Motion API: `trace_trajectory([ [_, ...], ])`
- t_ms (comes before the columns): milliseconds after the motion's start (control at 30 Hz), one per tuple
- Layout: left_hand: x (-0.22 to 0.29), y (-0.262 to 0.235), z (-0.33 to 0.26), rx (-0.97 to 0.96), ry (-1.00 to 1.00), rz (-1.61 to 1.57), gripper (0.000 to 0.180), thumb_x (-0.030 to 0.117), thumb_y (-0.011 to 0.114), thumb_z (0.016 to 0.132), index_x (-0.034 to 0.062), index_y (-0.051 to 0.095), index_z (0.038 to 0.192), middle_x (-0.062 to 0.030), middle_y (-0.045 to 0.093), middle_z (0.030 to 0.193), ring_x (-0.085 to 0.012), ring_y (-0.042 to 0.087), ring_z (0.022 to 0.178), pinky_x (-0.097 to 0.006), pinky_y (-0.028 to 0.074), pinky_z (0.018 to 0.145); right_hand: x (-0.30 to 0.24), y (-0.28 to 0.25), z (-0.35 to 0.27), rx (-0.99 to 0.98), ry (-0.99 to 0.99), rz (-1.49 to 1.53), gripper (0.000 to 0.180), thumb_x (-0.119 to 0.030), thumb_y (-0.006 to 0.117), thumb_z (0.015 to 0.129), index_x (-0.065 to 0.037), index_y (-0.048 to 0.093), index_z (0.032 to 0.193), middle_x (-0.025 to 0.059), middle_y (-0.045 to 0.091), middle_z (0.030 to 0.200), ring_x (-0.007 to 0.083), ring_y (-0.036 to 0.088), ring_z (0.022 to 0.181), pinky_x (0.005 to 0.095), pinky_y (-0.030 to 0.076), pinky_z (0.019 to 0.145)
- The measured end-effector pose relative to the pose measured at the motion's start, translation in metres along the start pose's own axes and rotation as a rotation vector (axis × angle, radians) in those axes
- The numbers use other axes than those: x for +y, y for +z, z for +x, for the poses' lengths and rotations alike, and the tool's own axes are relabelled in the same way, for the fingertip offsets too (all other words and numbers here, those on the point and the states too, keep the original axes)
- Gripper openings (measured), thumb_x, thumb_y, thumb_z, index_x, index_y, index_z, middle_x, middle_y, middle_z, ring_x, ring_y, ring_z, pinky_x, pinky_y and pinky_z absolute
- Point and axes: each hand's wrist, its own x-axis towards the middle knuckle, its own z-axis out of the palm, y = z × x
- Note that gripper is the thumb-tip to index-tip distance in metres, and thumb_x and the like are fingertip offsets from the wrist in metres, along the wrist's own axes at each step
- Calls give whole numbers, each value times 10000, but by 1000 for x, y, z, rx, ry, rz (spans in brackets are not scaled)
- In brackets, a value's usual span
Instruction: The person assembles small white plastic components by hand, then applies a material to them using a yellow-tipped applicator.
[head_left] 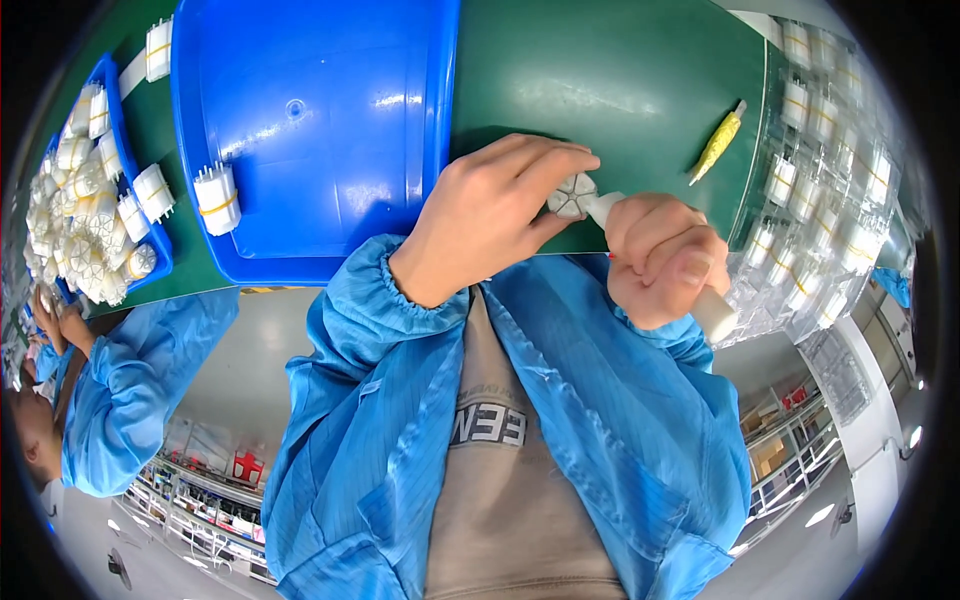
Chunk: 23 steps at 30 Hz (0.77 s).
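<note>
My left hand [490, 210] is closed around a round white bundle [572, 197], its end face split into wedge-shaped segments, above the green table by the front edge. In my right hand [665, 255] is a white stick-like tool [714, 316]. Its pale, thick rounded end sticks out below my fist, and its narrower white end meets the right side of the bundle. My fingers hide the tool's middle, so its exact kind is unclear. The left palm covers much of the bundle.
A blue tray [330, 90] at left holds one banded white bundle [216, 200]. Farther left, a blue bin [160, 245] is heaped with bundles. A yellow-wrapped pointed tool [716, 145] lies on the green table [600, 70]. Clear plastic trays [830, 190] of bundles stand right. Another person's sleeve [140, 390] shows lower left.
</note>
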Motion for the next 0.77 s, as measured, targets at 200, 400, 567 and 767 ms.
trace_trajectory([
  [200, 0, 1, 1, 35, 63, 11, 573, 63, 838, 660, 113, 670, 1205, -88, 721, 1126, -303, 695, 996, -378, 586, 840, 0, 1, 0, -23, -27, -141, 396, -185, 440, 1058, -43, 421, 689, 43, 429, 562, 144, 357, 411, 315, 293, 365],
  [400, 2, -4, -4, -90, -49, 0, 656, 46, 807, 708, 93, 587, 1324, -111, 648, 1308, -335, 665, 1064, -399, 570, 882, -2, -18, 9, -31, -108, 75, 436, -328, 424, 1071, -93, 425, 704, 15, 418, 556, 133, 326, 373, 319, 258, 337],
  [567, -1, -3, -1, -117, 85, -50, 694, -9, 702, 766, 78, 500, 1424, -148, 576, 1407, -369, 607, 1194, -419, 541, 971, 0, -8, 18, -104, -53, 46, 402, -152, 486, 1043, -17, 426, 669, 47, 446, 542, 122, 351, 393, 289, 272, 338],
  [767, 5, -4, 2, -107, 71, -72, 820, 19, 731, 752, 98, 410, 1502, -153, 469, 1523, -353, 533, 1319, -405, 495, 1052, 6, -4, 8, -47, 6, 52, 437, -190, 497, 1054, -9, 423, 663, 70, 462, 534, 120, 354, 394, 295, 277, 336],
])
